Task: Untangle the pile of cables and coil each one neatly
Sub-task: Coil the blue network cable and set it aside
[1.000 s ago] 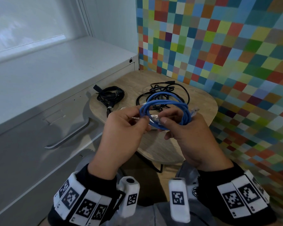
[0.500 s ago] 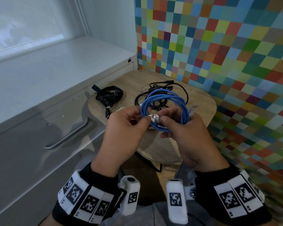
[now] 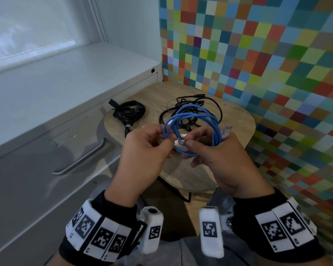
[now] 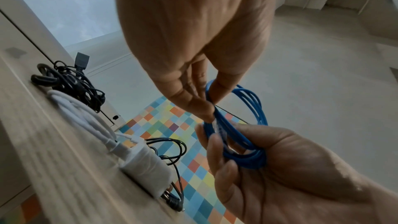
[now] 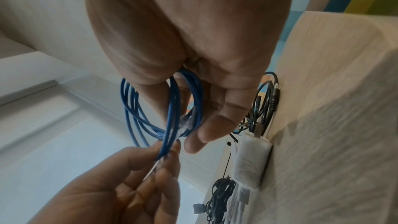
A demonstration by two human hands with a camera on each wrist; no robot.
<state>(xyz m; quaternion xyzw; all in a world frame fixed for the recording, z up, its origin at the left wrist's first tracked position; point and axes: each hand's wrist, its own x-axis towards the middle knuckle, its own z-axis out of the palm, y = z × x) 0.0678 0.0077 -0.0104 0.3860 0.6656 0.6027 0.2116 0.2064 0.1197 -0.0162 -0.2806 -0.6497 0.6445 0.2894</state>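
A blue network cable wound into a coil hangs above the small wooden table. My left hand pinches the strands on the coil's left side. My right hand curls its fingers round the coil's lower bundle, with a clear plug held at the thumb. The cable's other clear plug sticks out over the right hand. A loose black cable lies behind the coil. A bundled black cable lies at the table's left.
A white charger with its coiled white cable lies on the table under my hands. A grey metal drawer cabinet stands along the left. A wall of coloured squares closes the right side.
The hands and the blue coil stay nearly in place. The clear plug end has shifted slightly in the fingertips between both hands.
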